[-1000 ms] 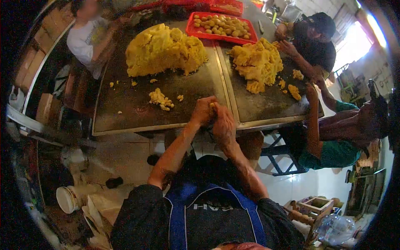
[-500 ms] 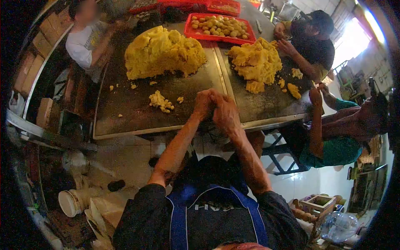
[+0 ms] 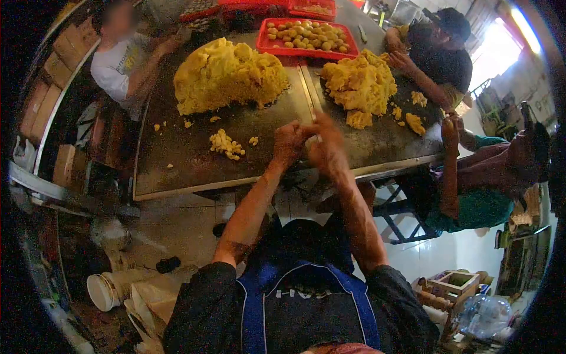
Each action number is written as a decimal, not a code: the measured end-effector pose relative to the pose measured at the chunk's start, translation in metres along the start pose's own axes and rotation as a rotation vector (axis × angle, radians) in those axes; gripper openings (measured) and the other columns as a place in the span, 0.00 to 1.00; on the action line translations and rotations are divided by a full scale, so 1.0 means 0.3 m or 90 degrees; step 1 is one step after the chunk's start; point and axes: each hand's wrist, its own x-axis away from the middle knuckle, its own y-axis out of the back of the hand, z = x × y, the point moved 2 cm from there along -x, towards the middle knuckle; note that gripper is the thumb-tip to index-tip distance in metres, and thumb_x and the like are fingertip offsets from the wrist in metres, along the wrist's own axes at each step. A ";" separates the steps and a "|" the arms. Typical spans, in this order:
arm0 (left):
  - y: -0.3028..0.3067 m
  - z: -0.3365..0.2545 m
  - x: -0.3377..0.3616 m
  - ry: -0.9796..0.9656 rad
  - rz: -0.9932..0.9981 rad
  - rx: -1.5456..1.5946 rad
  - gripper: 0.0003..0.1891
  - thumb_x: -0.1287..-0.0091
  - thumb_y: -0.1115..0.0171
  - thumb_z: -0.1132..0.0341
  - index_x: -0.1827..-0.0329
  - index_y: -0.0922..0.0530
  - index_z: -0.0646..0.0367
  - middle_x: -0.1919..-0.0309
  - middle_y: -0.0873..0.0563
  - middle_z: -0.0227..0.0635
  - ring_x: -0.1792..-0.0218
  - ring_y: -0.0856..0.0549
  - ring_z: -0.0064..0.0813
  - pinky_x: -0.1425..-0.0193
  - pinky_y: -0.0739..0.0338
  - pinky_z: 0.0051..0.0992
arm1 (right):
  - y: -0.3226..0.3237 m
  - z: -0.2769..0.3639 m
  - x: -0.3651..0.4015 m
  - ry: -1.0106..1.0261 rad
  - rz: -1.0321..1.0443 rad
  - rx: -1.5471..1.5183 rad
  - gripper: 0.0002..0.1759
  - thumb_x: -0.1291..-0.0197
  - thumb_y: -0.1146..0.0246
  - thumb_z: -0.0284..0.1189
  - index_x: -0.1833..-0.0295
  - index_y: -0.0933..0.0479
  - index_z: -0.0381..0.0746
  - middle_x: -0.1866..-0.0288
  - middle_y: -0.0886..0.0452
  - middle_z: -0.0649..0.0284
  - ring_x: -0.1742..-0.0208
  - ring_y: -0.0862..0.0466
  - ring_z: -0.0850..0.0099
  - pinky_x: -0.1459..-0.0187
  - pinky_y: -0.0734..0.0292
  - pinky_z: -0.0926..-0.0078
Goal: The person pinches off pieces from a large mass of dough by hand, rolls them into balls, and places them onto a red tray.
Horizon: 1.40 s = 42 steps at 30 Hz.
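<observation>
Over the front part of the metal table [image 3: 171,171], my left hand [image 3: 289,143] is closed, its fingers curled around something I cannot make out. Close against it, my right hand [image 3: 328,147] is smeared by motion, and a small pale bit shows between the two. A large yellow dough mound [image 3: 227,76] stands beyond them to the left, and a smaller yellow dough pile [image 3: 359,82] lies to the right. Small pale dough pieces [image 3: 225,145] are heaped left of my left hand.
A red tray [image 3: 265,44] of round dough balls sits at the back. One person [image 3: 121,71] is at the left side, another [image 3: 439,59] at the back right, and a third in green [image 3: 471,206] at the right. A white bucket [image 3: 101,292] lies on the floor.
My right hand has shifted slightly right and up and is now blurred, opening a small gap beside my left hand. My left hand has barely moved.
</observation>
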 end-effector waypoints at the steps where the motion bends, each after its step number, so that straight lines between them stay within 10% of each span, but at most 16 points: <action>1: 0.011 -0.014 0.004 0.052 -0.025 -0.057 0.18 0.36 0.30 0.55 0.65 0.19 0.64 0.71 0.14 0.44 0.71 0.14 0.33 0.64 0.21 0.36 | 0.019 -0.002 -0.014 -0.020 -0.072 -0.083 0.39 0.48 0.40 0.15 0.27 0.35 0.39 0.50 0.15 0.48 0.46 0.20 0.49 0.46 0.23 0.51; 5: -0.011 0.048 -0.014 0.039 -0.006 -0.196 0.20 0.36 0.30 0.53 0.62 0.20 0.64 0.71 0.15 0.44 0.70 0.15 0.30 0.64 0.21 0.36 | -0.016 0.005 0.015 0.000 0.102 -0.019 0.40 0.46 0.37 0.14 0.26 0.37 0.39 0.49 0.15 0.51 0.50 0.17 0.45 0.50 0.19 0.54; 8: -0.021 0.052 -0.022 0.088 0.039 -0.074 0.20 0.35 0.30 0.53 0.56 0.21 0.64 0.69 0.15 0.44 0.67 0.15 0.30 0.62 0.20 0.35 | 0.009 -0.005 -0.022 -0.256 0.061 -0.276 0.31 0.39 0.39 0.20 0.29 0.34 0.38 0.44 0.16 0.53 0.39 0.20 0.52 0.49 0.19 0.57; 10: -0.102 0.272 -0.058 0.193 -0.047 0.589 0.22 0.35 0.31 0.55 0.49 0.22 0.63 0.67 0.14 0.44 0.66 0.14 0.32 0.62 0.20 0.35 | -0.078 -0.050 0.010 -0.266 0.113 -0.213 0.27 0.32 0.38 0.27 0.29 0.34 0.38 0.49 0.15 0.51 0.42 0.17 0.53 0.56 0.17 0.57; 13: -0.012 0.114 -0.031 -0.001 -0.005 0.066 0.17 0.34 0.33 0.57 0.53 0.20 0.63 0.68 0.13 0.40 0.69 0.16 0.31 0.64 0.21 0.35 | -0.098 -0.023 0.040 -0.104 0.125 -0.103 0.24 0.33 0.42 0.28 0.31 0.31 0.38 0.52 0.15 0.50 0.52 0.16 0.49 0.51 0.20 0.54; 16: -0.038 0.148 -0.026 -0.133 0.041 0.060 0.15 0.34 0.34 0.56 0.61 0.17 0.62 0.70 0.12 0.40 0.70 0.16 0.31 0.64 0.21 0.35 | -0.095 0.019 0.068 0.013 0.043 0.002 0.20 0.34 0.44 0.30 0.38 0.26 0.39 0.47 0.17 0.50 0.51 0.19 0.47 0.45 0.25 0.53; 20: -0.046 0.159 -0.022 0.142 0.067 0.358 0.16 0.34 0.33 0.55 0.67 0.17 0.61 0.72 0.14 0.44 0.69 0.14 0.32 0.63 0.21 0.34 | 0.021 0.057 0.039 -0.071 -0.002 -0.054 0.29 0.41 0.44 0.18 0.31 0.32 0.37 0.48 0.17 0.48 0.38 0.24 0.49 0.36 0.32 0.57; 22: -0.006 0.086 -0.033 0.130 0.025 -0.103 0.16 0.35 0.33 0.53 0.62 0.15 0.59 0.70 0.13 0.45 0.66 0.12 0.36 0.61 0.20 0.35 | -0.038 0.021 0.053 0.019 -0.015 -0.002 0.31 0.43 0.42 0.18 0.31 0.32 0.37 0.49 0.17 0.49 0.39 0.24 0.50 0.36 0.31 0.57; 24: -0.034 0.122 -0.017 0.064 -0.028 -0.106 0.16 0.36 0.33 0.53 0.61 0.14 0.59 0.70 0.12 0.44 0.67 0.12 0.38 0.61 0.20 0.36 | -0.063 0.007 0.084 0.090 -0.023 0.055 0.33 0.44 0.40 0.18 0.30 0.32 0.37 0.49 0.16 0.50 0.39 0.23 0.50 0.36 0.31 0.57; 29: -0.002 0.121 -0.020 -0.072 -0.040 -0.012 0.15 0.37 0.31 0.56 0.59 0.14 0.60 0.67 0.10 0.41 0.64 0.11 0.38 0.59 0.19 0.36 | -0.087 -0.011 0.061 -0.395 0.033 -0.379 0.25 0.39 0.44 0.19 0.35 0.27 0.39 0.43 0.19 0.50 0.40 0.23 0.48 0.36 0.31 0.54; 33: 0.001 0.161 -0.055 0.020 0.144 0.074 0.13 0.38 0.31 0.62 0.57 0.15 0.62 0.62 0.11 0.42 0.59 0.12 0.30 0.55 0.18 0.33 | -0.155 0.027 0.117 0.050 -0.137 0.085 0.26 0.43 0.44 0.19 0.36 0.28 0.37 0.48 0.17 0.48 0.50 0.20 0.45 0.48 0.23 0.50; 37: -0.035 0.144 -0.043 -0.039 0.119 0.199 0.14 0.37 0.32 0.62 0.55 0.15 0.64 0.63 0.12 0.38 0.60 0.14 0.25 0.55 0.18 0.30 | -0.071 -0.018 0.050 0.023 -0.051 -0.053 0.24 0.41 0.43 0.24 0.37 0.27 0.39 0.52 0.16 0.49 0.52 0.19 0.45 0.48 0.23 0.50; 39: -0.046 0.057 -0.017 0.053 0.076 0.333 0.15 0.38 0.32 0.62 0.54 0.15 0.64 0.62 0.12 0.37 0.61 0.14 0.24 0.55 0.19 0.30 | -0.047 -0.019 0.027 -0.268 -0.032 -0.285 0.21 0.34 0.47 0.22 0.37 0.25 0.36 0.40 0.21 0.49 0.41 0.22 0.46 0.38 0.27 0.55; 42: -0.083 0.327 -0.083 0.147 0.094 0.396 0.15 0.37 0.32 0.62 0.55 0.15 0.65 0.63 0.11 0.37 0.63 0.14 0.24 0.57 0.19 0.31 | -0.120 -0.054 0.056 -0.145 0.189 -0.035 0.25 0.37 0.45 0.22 0.33 0.28 0.37 0.44 0.19 0.50 0.42 0.21 0.48 0.38 0.27 0.55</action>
